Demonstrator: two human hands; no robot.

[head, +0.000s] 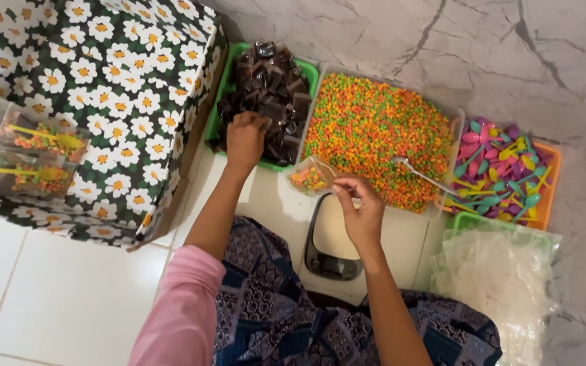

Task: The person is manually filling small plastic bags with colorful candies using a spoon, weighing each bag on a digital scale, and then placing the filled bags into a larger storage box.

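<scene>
White floor tiles (pixel 69 298) fill the lower left of the frame, and a grey-veined marble wall (pixel 483 54) runs across the top right. At upper centre sits a green tray (pixel 308 70) heaped with dark wrapped sweets (pixel 272 88); the left hand (pixel 245 139) is down among them, fingers curled onto the pile, though whether it has actually pinched one up is hard to tell from above. Just right of that tray, a clear tub (pixel 457 115) is filled with tiny orange, green and yellow candies (pixel 374 129), and a metal spoon (pixel 422 175) lies in it near its right edge. The right hand (pixel 359 207), at centre, pinches the rim of a small clear bag (pixel 310 177) that has some of the coloured candies in it; the bag hangs between the two trays, above a scale (pixel 334 240) lying on the floor. The hands are apart, each on its own thing. At right, an orange tray (pixel 552 183) holds pastel plastic spoons (pixel 496 169), and below it a green tray carries a stack of empty clear bags (pixel 503 278). A daisy-print box (pixel 116 102) takes up the upper left, with filled packs (pixel 25 156) lying on it at the left edge. A pink sleeve (pixel 178 312) covers the left upper arm, over a patterned blue skirt (pixel 272 318).
</scene>
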